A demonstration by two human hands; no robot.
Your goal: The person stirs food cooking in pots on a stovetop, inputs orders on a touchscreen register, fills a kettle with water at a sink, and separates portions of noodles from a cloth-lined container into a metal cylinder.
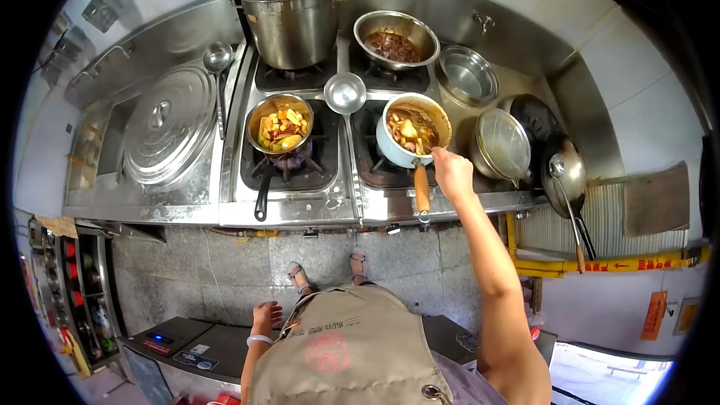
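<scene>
From my end, L to R: L hand (pixel 268 315) hangs low by the apron (pixel 360 330), well apart from the stove (pixel 307 211); its grip is loose, nothing visible in it, so it can't steady anything if a vessel slips. Pan (pixel 280 135) sits on the front L burner, flame (pixel 291 160) showing below; I'd worry abt scorching if unstirred, or a spill if its black handle (pixel 263 193), jutting twd the front edge, gets knocked. Ladle (pixel 345 93) lies btwn pan & pot, handle twd the edge; a stray wrist could flip it. Pot (pixel 391 148) is on the front R burner, food inside, wooden handle (pixel 422 189) pointing at the person. R hand (pixel 454 172) is at the pot's near R rim; can't tell how closed its grip is, or what it holds. Burn risk there: bare fingers, prob. hot metal. A hard tug cd tip or slosh it. Sieve (pixel 502 142) is near, further R; a wrist swinging out cd bump it.
</scene>
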